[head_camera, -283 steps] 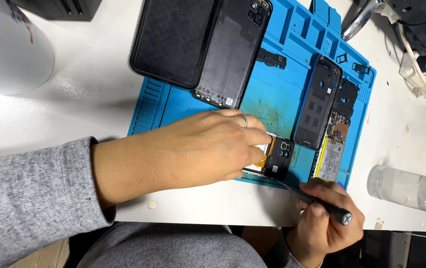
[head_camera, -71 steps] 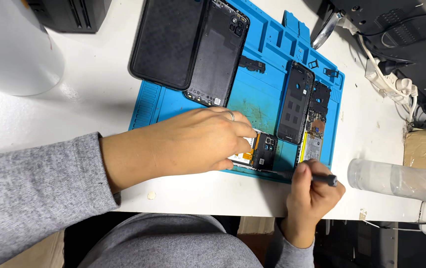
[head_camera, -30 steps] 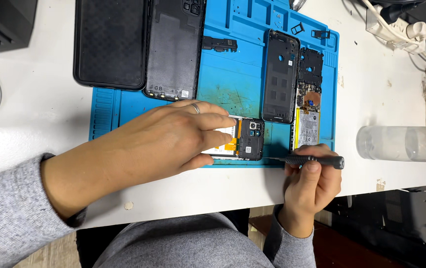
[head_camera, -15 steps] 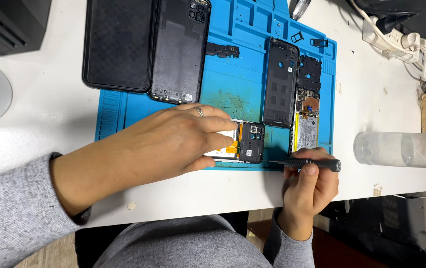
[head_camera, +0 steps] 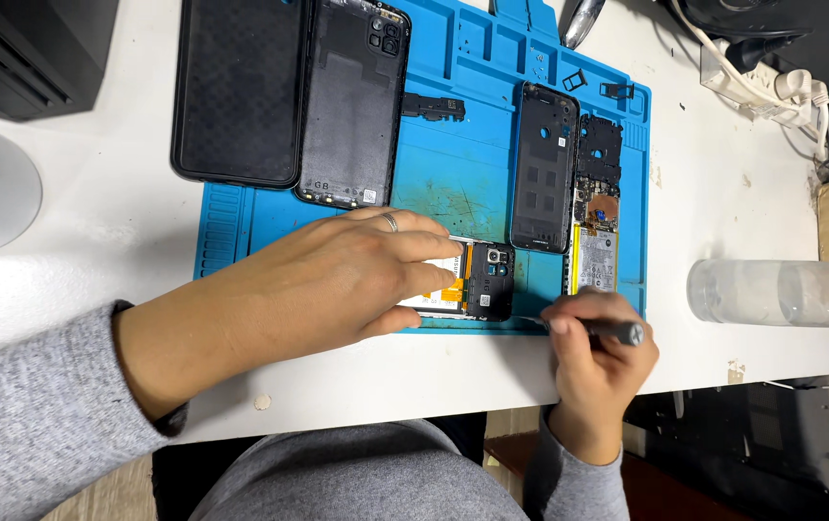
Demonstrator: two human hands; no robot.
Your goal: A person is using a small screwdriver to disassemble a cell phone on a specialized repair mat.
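My left hand (head_camera: pixel 323 285) lies flat across an opened phone (head_camera: pixel 480 281) at the near edge of a blue work mat (head_camera: pixel 453 174), pressing it down; only the phone's camera end and an orange flex strip show past the fingers. My right hand (head_camera: pixel 596 362) grips a thin dark screwdriver (head_camera: pixel 596 330) just right of that phone, with the tip pointing left toward the phone's lower right corner.
On the mat lie a black phone case (head_camera: pixel 239 92), a black back cover (head_camera: pixel 352 101), another back cover (head_camera: pixel 542 166) and an open phone with its board showing (head_camera: pixel 596 207). A clear plastic bottle (head_camera: pixel 781 292) lies at the right, cables and a power strip (head_camera: pixel 772 77) behind it.
My right hand has shifted slightly along the mat's near edge, still holding the screwdriver. The left hand stays pressed on the phone. The camera view moved closer.
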